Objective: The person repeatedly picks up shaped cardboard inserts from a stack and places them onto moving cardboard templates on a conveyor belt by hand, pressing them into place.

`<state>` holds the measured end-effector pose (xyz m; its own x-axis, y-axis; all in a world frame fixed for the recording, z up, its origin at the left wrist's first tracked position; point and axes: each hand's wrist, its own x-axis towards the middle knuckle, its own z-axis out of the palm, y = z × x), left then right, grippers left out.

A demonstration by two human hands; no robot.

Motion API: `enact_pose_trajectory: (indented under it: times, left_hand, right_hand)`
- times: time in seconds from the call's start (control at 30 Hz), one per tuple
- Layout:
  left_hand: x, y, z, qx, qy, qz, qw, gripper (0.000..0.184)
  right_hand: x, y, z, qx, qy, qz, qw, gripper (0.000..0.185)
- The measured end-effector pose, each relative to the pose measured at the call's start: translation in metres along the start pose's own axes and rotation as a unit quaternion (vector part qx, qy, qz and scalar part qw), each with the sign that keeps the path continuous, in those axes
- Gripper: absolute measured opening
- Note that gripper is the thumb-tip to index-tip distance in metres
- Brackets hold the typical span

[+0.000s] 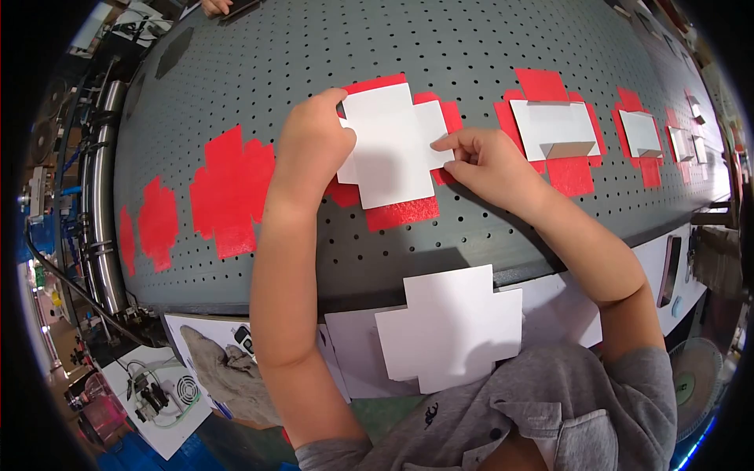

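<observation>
A white cross-shaped board (385, 149) lies over a red cross-shaped sheet (403, 213) on the perforated grey surface (314, 55). Red edges show above, below and to the right of the board. My left hand (318, 141) pinches the board's upper left edge. At its right flap, my right hand (479, 161) has thumb and index finger apart, with the flap's edge between them. Nearer to me, a second white cross-shaped board (452, 326) rests at the table's front edge.
Red cross-shaped sheets (234, 192) lie to the left. On the right, white pieces with raised flaps (554, 129) sit on red sheets. A metal roller (100, 196) runs along the left edge. Another person's hand (216, 7) is at the top left.
</observation>
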<state>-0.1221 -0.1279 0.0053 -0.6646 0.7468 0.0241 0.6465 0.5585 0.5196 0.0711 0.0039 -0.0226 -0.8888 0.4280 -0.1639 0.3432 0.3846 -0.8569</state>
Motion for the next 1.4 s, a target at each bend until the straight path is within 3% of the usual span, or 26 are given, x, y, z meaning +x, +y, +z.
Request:
enact_pose_trajectory:
  times: [0.37,0.57,0.63,0.67,0.73,0.77,0.83,0.9,0.97,1.03,1.1,1.17,1.2,1.23,1.27,1.3,1.33,1.37,1.4]
  left_hand:
    - [0.007,0.003,0.014,0.016,-0.039,-0.005,0.999,0.052]
    - [0.005,0.002,0.030,0.010,0.001,0.050,0.999,0.027]
    - [0.005,-0.009,0.036,0.056,0.106,0.238,0.964,0.021]
    - [0.004,-0.014,0.036,0.057,0.105,0.239,0.964,0.021]
    - [-0.001,-0.017,0.031,0.157,0.030,0.342,0.926,0.038]
    - [-0.007,-0.017,0.028,0.162,0.031,0.342,0.925,0.038]
    - [-0.024,-0.010,0.026,0.137,-0.050,0.343,0.928,0.057]
    - [-0.023,-0.012,0.025,0.132,-0.049,0.352,0.925,0.059]
    - [-0.013,-0.012,0.024,0.110,-0.083,0.363,0.922,0.050]
    - [0.005,-0.006,0.036,0.099,-0.090,0.328,0.935,0.042]
    - [0.005,-0.007,0.045,0.087,-0.091,0.296,0.947,0.035]
    - [-0.003,-0.011,0.051,0.075,0.015,0.361,0.929,0.025]
    - [-0.018,-0.005,0.040,0.051,0.016,0.361,0.931,0.024]
    - [-0.030,-0.004,0.023,0.057,0.019,0.356,0.933,0.024]
    - [-0.040,-0.005,0.003,-0.129,-0.183,0.299,0.928,0.026]
    - [-0.048,-0.013,-0.012,-0.309,-0.367,0.215,0.851,0.027]
    - [-0.053,-0.024,-0.023,-0.303,-0.361,0.204,0.858,0.027]
    - [-0.058,-0.035,-0.033,-0.354,-0.322,0.095,0.873,0.028]
    - [-0.061,-0.049,-0.043,-0.401,-0.273,-0.011,0.874,0.029]
  right_hand:
    - [-0.005,0.010,-0.006,-0.008,0.009,0.023,1.000,0.028]
    - [-0.006,0.022,-0.012,0.010,0.027,0.019,0.999,0.027]
    - [-0.007,0.024,-0.013,0.008,0.028,0.024,0.999,0.026]
    - [-0.009,0.023,-0.013,0.010,0.029,0.024,0.999,0.026]
    - [-0.012,0.021,-0.019,-0.105,0.019,0.009,0.994,0.024]
    - [-0.016,0.013,-0.021,-0.101,0.021,0.004,0.995,0.024]
    - [-0.037,-0.004,-0.023,-0.099,-0.081,0.067,0.989,0.021]
    - [-0.063,-0.004,-0.015,0.110,-0.153,-0.003,0.982,0.031]
    - [-0.082,-0.020,-0.003,0.095,-0.172,-0.096,0.976,0.043]
    - [-0.091,-0.005,0.017,0.034,-0.113,-0.209,0.971,0.042]
    - [-0.099,-0.011,0.027,0.073,-0.097,-0.197,0.973,0.041]
    - [-0.100,-0.020,0.028,0.033,-0.064,-0.217,0.973,0.039]
    - [-0.094,-0.018,0.031,-0.007,-0.027,-0.310,0.950,0.031]
    - [-0.087,-0.018,0.030,-0.004,-0.030,-0.317,0.948,0.031]
    - [-0.077,-0.018,0.030,0.044,-0.014,-0.283,0.958,0.026]
    - [-0.066,-0.019,0.033,0.092,-0.001,-0.246,0.965,0.023]
    - [-0.049,-0.021,0.040,0.183,0.017,-0.176,0.967,0.022]
    - [-0.028,-0.023,0.047,0.269,0.032,-0.102,0.957,0.023]
    - [-0.005,-0.022,0.051,0.239,0.028,-0.097,0.966,0.022]
